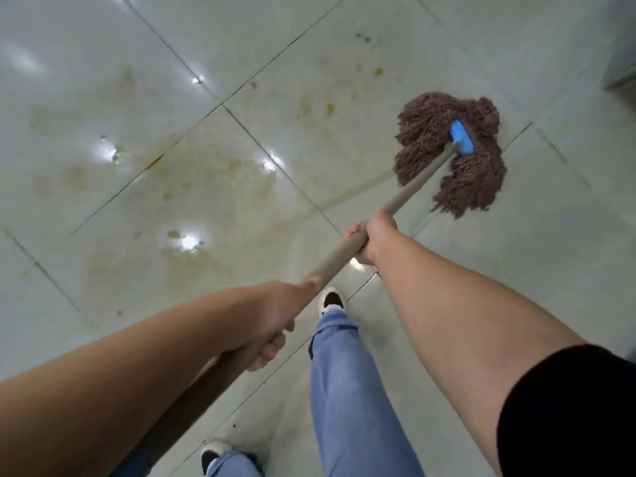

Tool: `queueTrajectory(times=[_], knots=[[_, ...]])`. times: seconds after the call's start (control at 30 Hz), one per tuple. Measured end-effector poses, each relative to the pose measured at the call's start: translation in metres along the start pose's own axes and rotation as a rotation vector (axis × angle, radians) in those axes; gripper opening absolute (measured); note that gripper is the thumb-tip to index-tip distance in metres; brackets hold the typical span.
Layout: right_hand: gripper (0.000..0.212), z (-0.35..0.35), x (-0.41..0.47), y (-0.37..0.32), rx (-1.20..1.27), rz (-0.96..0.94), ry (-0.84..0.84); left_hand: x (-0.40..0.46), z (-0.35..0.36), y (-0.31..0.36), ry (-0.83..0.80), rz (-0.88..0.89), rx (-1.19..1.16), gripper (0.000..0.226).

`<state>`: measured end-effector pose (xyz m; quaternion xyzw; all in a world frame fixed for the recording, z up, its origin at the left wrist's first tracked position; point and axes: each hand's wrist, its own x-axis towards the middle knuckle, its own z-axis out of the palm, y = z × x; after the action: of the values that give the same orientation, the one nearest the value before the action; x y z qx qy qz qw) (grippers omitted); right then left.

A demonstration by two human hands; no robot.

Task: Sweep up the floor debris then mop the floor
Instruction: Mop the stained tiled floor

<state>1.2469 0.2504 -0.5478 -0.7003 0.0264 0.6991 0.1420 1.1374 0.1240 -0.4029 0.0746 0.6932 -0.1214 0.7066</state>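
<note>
Both hands hold the mop handle (409, 192): the right hand (370, 237) wraps it partway down, the left hand (265, 325) grips nearer the top end. The string mop head (433, 132), reddish-brown with a blue clamp (463, 137), lies spread on the tiled floor (344, 39) to the right of the yellowish stains (213, 180). The strands look soft and probably heavy if wet; the handle looks stiff, so 2 spaced grips suit it.
</note>
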Motion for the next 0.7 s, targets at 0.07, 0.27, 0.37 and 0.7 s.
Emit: queueTrajectory(times=[0.07, 0.27, 0.37, 0.7], knots=[[0.042, -0.006, 0.02, -0.073, -0.005, -0.044, 0.047, 0.009, 0.002, 0.075, -0.014, 0.062, -0.036, 0.062], [0.041, -0.015, 0.054, -0.204, -0.005, -0.13, 0.064, 0.027, -0.002, 0.207, -0.057, 0.195, -0.097, 0.055], [0.04, -0.015, 0.06, -0.203, -0.011, -0.133, 0.082, 0.031, -0.003, 0.204, -0.09, 0.163, -0.157, 0.055], [0.039, 0.055, 0.005, 0.013, -0.059, -0.051, 0.013, 0.028, -0.058, -0.019, 0.057, 0.112, -0.001, 0.062]])
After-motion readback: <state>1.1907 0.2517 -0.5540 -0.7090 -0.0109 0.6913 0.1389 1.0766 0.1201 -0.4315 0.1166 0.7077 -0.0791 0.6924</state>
